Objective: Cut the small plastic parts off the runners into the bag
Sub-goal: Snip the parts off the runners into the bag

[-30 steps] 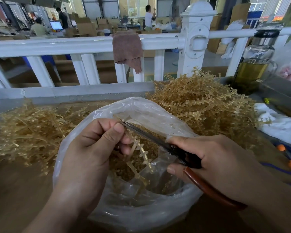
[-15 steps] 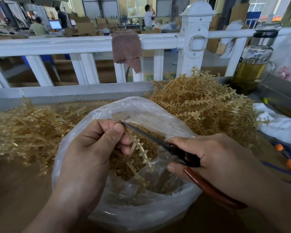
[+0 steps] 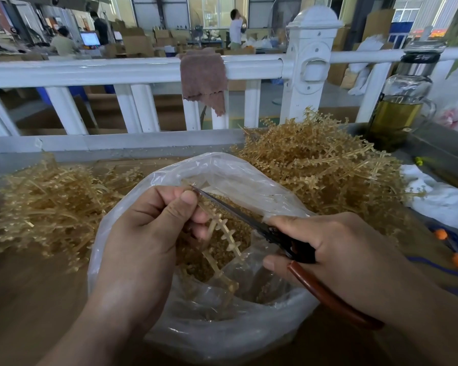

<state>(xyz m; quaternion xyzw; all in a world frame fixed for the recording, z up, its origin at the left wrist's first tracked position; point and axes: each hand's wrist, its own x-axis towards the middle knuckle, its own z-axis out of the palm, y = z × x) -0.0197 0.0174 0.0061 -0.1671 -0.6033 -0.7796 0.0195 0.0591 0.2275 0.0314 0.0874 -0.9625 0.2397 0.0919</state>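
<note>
Amber runner (image 3: 225, 233) pinched in my left grip (image 3: 148, 239) over the one bag (image 3: 222, 339); my right grip (image 3: 341, 254) curls round one scissors (image 3: 238, 211). Two piles: left pile (image 3: 50, 204), right pile (image 3: 320, 170). Bottle (image 3: 402, 101) lettering unreadable.

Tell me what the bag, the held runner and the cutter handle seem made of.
The bag: thin clear plastic film, glossy, crinkled and see-through. The runner: translucent amber moulded plastic, slightly shiny. The cutter handle: smooth reddish-brown coating, likely plastic or rubber over metal; the sheen leaves it open.
</note>
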